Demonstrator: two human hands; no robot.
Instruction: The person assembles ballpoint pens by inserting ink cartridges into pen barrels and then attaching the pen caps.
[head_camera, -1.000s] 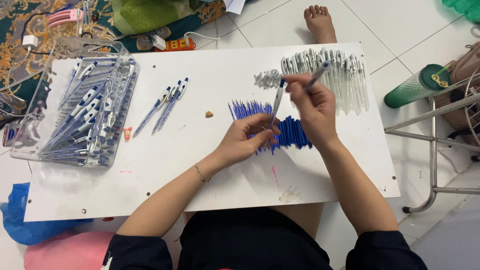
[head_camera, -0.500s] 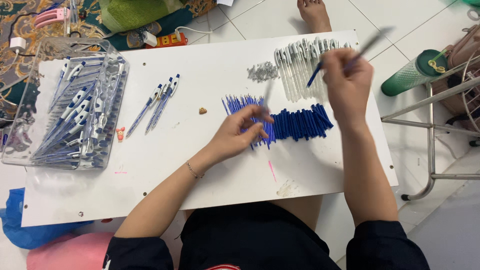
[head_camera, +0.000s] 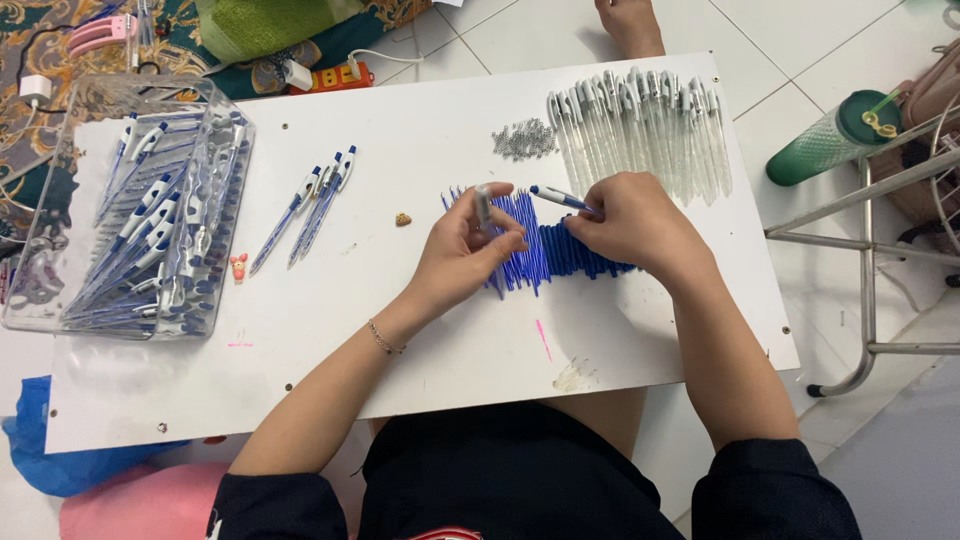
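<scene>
My left hand holds a short clear pen part upright between thumb and fingers. My right hand grips a pen barrel with a blue tip, pointing left toward the left hand. Both hands hover over a heap of blue pen refills in the middle of the white table. Behind my right hand lies a row of clear pen barrels. A small pile of metal springs sits beside that row.
A clear plastic tray full of finished blue-and-white pens stands at the left. Three finished pens lie loose beside it. A green cup and a metal frame stand on the tiled floor to the right. Someone's foot rests beyond the table.
My right hand has come down from the clear barrels at the back, bringing a barrel toward my left hand. My left hand stayed over the refills.
</scene>
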